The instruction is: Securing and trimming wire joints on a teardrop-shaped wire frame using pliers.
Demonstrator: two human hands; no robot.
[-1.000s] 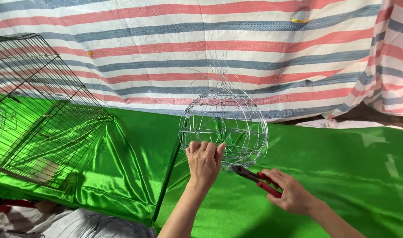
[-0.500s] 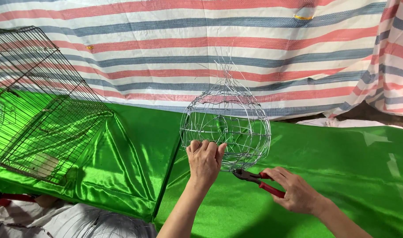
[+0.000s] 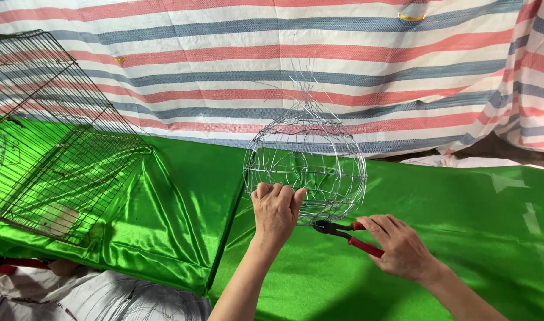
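From the head view, your left hand (image 3: 276, 208) is closed on the lower front of the rounded, pear-shaped cage of thin silver wire (image 3: 306, 166), fingers curled over one of its horizontal hoops. The wire cage stands upright on the bench draped in shiny green satin cloth (image 3: 474, 238), near the middle of the picture, with loose wire ends bristling from its narrow top. Your right hand (image 3: 400, 246) is wrapped around the red handles of a pair of black-nosed pliers (image 3: 343, 230); the plier tip sits right at the bottom rim of the wire cage, just beside your left hand, though you cannot tell whether it grips a wire. The 2 hands are near each other, with the plier nose between them.

To the left, a large rectangular cage of dark wire mesh (image 3: 52, 148) lies tilted on the green cloth, well apart from your hands. Behind the bench hangs a woven tarpaulin striped in red, blue and white (image 3: 224, 65). At the lower left, below the bench edge, lies crumpled white sheeting (image 3: 81, 294).
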